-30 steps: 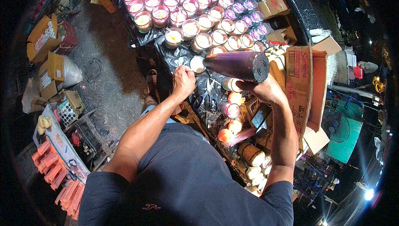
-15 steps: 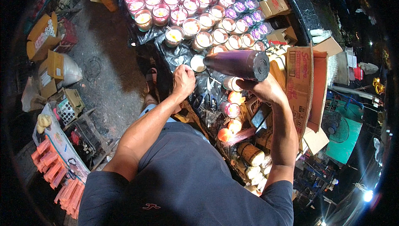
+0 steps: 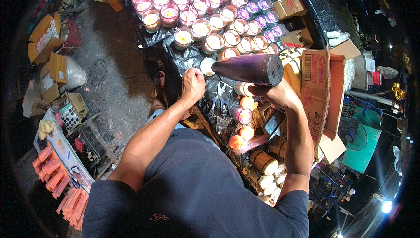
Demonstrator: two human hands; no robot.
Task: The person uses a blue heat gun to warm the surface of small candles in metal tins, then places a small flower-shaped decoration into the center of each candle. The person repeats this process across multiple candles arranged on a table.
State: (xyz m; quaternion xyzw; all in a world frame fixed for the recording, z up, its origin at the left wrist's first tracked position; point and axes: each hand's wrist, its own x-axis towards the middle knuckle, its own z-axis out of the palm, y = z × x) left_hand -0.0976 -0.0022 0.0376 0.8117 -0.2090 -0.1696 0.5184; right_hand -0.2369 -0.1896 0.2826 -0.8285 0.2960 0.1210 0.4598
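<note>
My right hand (image 3: pixel 278 94) is wrapped around the hidden lower part of a purple hair dryer (image 3: pixel 249 69). The dryer lies level, its narrow nozzle pointing left at a glass candle (image 3: pixel 208 66) with pale wax. Just below that candle, my left hand (image 3: pixel 193 84) is closed like a fist; whatever its fingers hold is hidden. Beneath the dryer stands another glass candle (image 3: pixel 244 88), partly covered by it. Scissors (image 3: pixel 217 105) lie on the black plastic sheet (image 3: pixel 175 56) to the right of my left wrist.
Rows of pink glass candles (image 3: pixel 178 0) fill the table's far part, with purple flower-topped ones (image 3: pixel 262 19) at their right. A tall cardboard box (image 3: pixel 313 93) stands beside my right arm. Orange candles (image 3: pixel 236 141) and a phone (image 3: pixel 273 124) lie nearer. Left is concrete floor (image 3: pixel 111 49).
The hair dryer's nozzle has shifted slightly left and down, closer to the pale candle. My left hand stays where it was.
</note>
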